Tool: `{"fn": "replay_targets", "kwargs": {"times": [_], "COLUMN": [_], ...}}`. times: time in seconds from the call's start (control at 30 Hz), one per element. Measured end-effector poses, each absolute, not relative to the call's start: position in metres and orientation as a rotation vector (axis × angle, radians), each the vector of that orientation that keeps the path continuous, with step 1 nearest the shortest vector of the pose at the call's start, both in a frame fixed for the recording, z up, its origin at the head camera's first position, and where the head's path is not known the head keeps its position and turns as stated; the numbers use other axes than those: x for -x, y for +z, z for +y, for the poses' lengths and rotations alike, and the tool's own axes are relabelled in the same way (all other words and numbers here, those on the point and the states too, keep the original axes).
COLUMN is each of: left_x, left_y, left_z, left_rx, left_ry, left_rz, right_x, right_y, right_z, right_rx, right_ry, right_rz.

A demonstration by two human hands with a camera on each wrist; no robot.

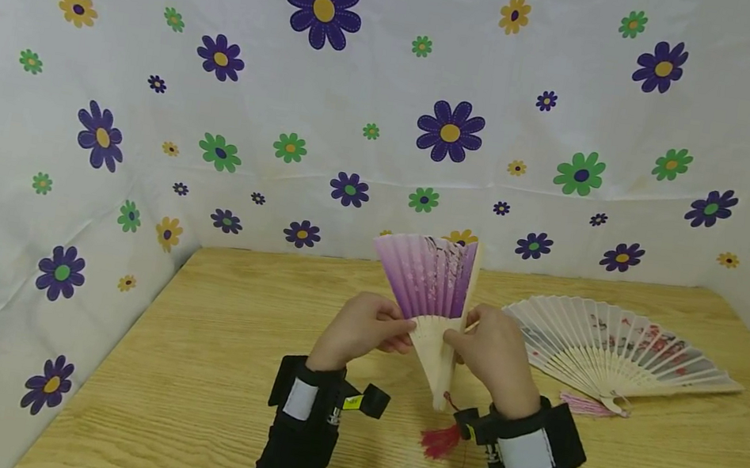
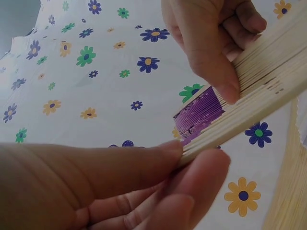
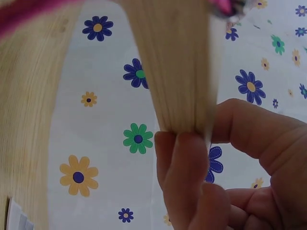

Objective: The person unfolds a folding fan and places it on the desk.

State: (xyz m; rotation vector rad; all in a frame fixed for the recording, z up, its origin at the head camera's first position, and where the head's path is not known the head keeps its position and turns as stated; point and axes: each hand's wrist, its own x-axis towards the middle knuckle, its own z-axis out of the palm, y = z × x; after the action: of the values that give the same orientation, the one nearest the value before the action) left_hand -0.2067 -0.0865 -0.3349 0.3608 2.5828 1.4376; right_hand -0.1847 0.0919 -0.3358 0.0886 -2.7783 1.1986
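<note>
A purple folding fan (image 1: 428,277) with a blossom print and pale wooden ribs is held upright above the table, spread only part of the way. My left hand (image 1: 365,328) pinches its left edge between thumb and fingers. On the other edge, my right hand (image 1: 496,353) grips the stacked ribs. A red tassel (image 1: 440,441) hangs from the fan's lower end. The left wrist view shows the thumb and fingertips of my left hand (image 2: 139,184) on the outer rib. In the right wrist view, the fingers of my right hand (image 3: 192,177) close around the ribs (image 3: 177,72).
A white folding fan (image 1: 618,348) with red flowers lies spread on the wooden table (image 1: 205,370) to the right, its pink tassel (image 1: 584,405) beside its base. Behind and at the sides hangs a white flower-printed cloth (image 1: 384,67).
</note>
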Motion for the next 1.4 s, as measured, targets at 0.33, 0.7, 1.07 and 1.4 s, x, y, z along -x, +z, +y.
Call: {"fn": "replay_targets", "kwargs": {"times": [0.33,0.7,1.07,1.4], "left_x": [0.207,0.209,0.211,0.212], "left_y": [-0.336,-0.334,-0.334,-0.333], "left_z": [-0.090,-0.095,-0.098,-0.102], "left_rx": [-0.370,-0.342,-0.331,-0.337], "left_ry": [1.445,1.456,1.484,1.500], "left_rz": [2.575,2.570,2.559,2.560], "right_x": [0.185,0.186,0.188,0.190], "right_y": [-0.335,-0.337,-0.336,-0.337], "right_z": [0.093,0.095,0.099,0.099], "right_rx": [-0.117,-0.112,-0.071,-0.068], "right_ry": [1.243,1.246,1.223,1.211], "right_rz": [-2.771,-2.762,-2.763,-2.751]}}
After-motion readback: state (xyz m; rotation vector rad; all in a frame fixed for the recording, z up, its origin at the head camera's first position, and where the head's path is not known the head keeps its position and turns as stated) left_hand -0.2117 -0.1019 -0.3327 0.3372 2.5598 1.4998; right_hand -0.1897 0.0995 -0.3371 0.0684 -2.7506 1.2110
